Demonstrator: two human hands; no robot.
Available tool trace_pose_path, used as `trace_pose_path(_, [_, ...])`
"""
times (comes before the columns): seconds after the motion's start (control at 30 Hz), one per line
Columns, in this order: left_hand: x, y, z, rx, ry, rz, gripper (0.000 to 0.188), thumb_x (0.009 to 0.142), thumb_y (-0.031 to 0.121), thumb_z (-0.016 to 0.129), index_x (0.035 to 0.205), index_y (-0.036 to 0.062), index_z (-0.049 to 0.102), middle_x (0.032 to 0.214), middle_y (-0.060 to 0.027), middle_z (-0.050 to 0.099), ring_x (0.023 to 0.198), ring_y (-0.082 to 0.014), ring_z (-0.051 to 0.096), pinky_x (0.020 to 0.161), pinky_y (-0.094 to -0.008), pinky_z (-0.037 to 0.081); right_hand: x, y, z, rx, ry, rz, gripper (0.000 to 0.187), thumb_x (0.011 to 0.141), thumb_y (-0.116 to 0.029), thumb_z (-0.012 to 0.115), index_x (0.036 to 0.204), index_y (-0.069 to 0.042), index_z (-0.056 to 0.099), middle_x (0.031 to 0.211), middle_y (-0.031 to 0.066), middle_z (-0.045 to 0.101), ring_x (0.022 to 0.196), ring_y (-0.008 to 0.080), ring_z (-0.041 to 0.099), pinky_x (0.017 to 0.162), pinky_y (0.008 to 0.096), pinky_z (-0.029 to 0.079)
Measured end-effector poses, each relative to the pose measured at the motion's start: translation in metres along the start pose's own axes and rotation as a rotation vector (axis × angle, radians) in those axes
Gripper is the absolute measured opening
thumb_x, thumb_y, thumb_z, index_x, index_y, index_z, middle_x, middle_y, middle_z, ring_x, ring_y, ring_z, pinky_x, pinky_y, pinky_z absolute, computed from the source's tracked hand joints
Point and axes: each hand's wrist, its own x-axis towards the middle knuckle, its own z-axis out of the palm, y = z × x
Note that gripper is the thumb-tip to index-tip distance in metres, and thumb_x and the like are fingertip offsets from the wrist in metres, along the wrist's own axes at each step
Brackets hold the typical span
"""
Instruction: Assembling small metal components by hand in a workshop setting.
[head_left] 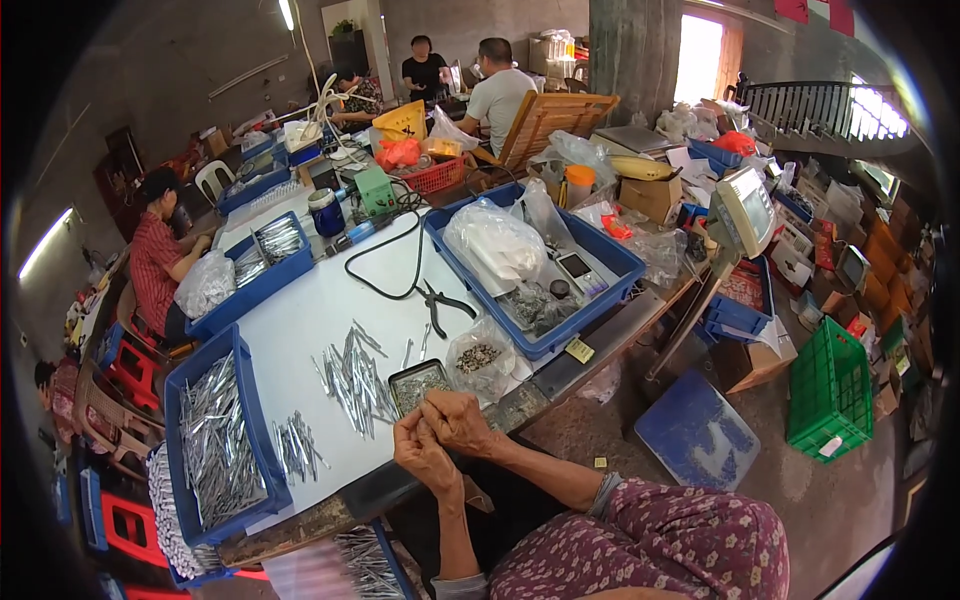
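A: How are the hands set?

B: Both are together at the near edge of the tabletop (300,310), forearms coming up from the lower edge. The left hand (423,455) is curled, fingers bent inward, pressed against the right hand (457,420), which is also closed with knuckles up. Something small seems pinched between them, but what it is I cannot tell

A: What is closest to them?

B: A small dark tray (416,383) of tiny metal parts, just beyond the fingertips. Right of it is a clear bag (478,357) of small dark bits. Left of the tray a loose pile of pins (352,380) lies spread on the white top, and a smaller bunch (296,447) lies nearer the left

A: And further out?

B: A blue bin (216,440) full of metal rods sits at the near left corner. Black pliers (438,304) lie mid-table with a black cable (385,262) looping behind. A big blue crate (535,265) at the right edge holds plastic bags and a small device

A: Anything blocking the hands?

B: No, the tray and bag are near but apart. Another person in a red shirt (152,262) sits at the far left side
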Motion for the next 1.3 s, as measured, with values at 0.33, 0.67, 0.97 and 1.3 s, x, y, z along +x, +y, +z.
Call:
trace_pose_path(0.33, [0.005, -0.008, -0.011, 0.08, -0.021, -0.025, 0.007, 0.084, 0.0, 0.048, 0.086, -0.0055, 0.051, 0.078, -0.0057, 0.056, 0.069, -0.0088, 0.052, 0.062, -0.0208, 0.043, -0.006, 0.003, 0.0, -0.199, -0.186, -0.105, 0.011, 0.079, -0.011, 0.05, 0.08, 0.0, 0.05, 0.068, 0.0102, 0.043, 0.057, 0.0262, 0.05, 0.046, 0.0344, 0.039])
trace_pose_path(0.67, [0.003, -0.006, -0.011, 0.068, -0.026, -0.042, 0.007, 0.084, 0.0, 0.047, 0.087, -0.0056, 0.051, 0.08, -0.0073, 0.057, 0.07, -0.0092, 0.054, 0.063, -0.0211, 0.044, -0.005, 0.001, 0.001, -0.022, -0.097, -0.013, 0.019, 0.084, -0.016, 0.049, 0.073, -0.001, 0.046, 0.061, 0.0154, 0.046, 0.054, 0.0348, 0.051, 0.046, 0.0388, 0.039])
trace_pose_path(0.97, [0.002, -0.006, -0.01, 0.039, -0.03, -0.065, 0.01, 0.085, 0.001, 0.046, 0.089, -0.0064, 0.051, 0.081, -0.0075, 0.056, 0.07, -0.0102, 0.053, 0.063, -0.0219, 0.044, -0.007, 0.0, 0.0, 0.016, -0.085, 0.091, 0.018, 0.083, -0.016, 0.051, 0.073, -0.001, 0.046, 0.06, 0.0175, 0.049, 0.056, 0.0359, 0.053, 0.047, 0.04, 0.04])
trace_pose_path(1.3, [0.002, -0.011, -0.013, -0.008, -0.022, -0.101, 0.008, 0.084, 0.0, 0.048, 0.087, -0.0056, 0.052, 0.078, -0.0069, 0.058, 0.069, -0.0098, 0.055, 0.061, -0.0204, 0.046, -0.006, 0.001, 0.001, 0.033, -0.065, 0.09, 0.018, 0.083, -0.012, 0.05, 0.071, 0.002, 0.046, 0.061, 0.0162, 0.048, 0.054, 0.0321, 0.051, 0.046, 0.0356, 0.038])
